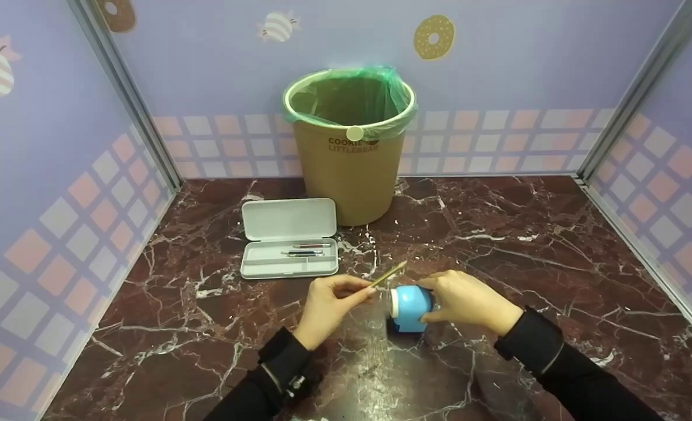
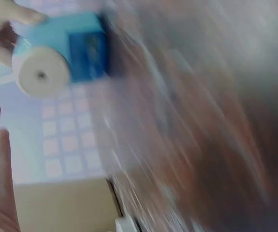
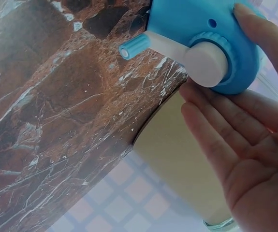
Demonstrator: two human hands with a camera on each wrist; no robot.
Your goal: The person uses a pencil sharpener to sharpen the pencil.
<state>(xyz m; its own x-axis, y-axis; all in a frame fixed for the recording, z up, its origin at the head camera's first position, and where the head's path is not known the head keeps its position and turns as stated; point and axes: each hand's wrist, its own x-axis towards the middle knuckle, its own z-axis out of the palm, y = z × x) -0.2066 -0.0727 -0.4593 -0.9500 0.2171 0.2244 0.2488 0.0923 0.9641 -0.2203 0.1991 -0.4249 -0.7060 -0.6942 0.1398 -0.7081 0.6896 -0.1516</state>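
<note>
My left hand (image 1: 329,305) pinches a yellow pencil (image 1: 388,274) between thumb and fingers, its pale tip slanting up and to the right. Across from it, my right hand (image 1: 468,299) grips a blue hand-crank pencil sharpener (image 1: 411,309), thumb on one side and fingers on the other. The sharpener's white round front, with a small dark hole (image 2: 42,75), faces the left hand. In the right wrist view the white crank arm (image 3: 165,47) with its blue knob shows at the back. Pencil and sharpener are apart. The left wrist view is blurred.
An open white pencil case (image 1: 290,268) lies left of centre with several thin pencils or pens (image 1: 306,252) inside. Behind it stands a tan trash bin (image 1: 351,169) with a green liner. Patterned panels enclose the marbled tabletop (image 1: 498,251) at the back and sides.
</note>
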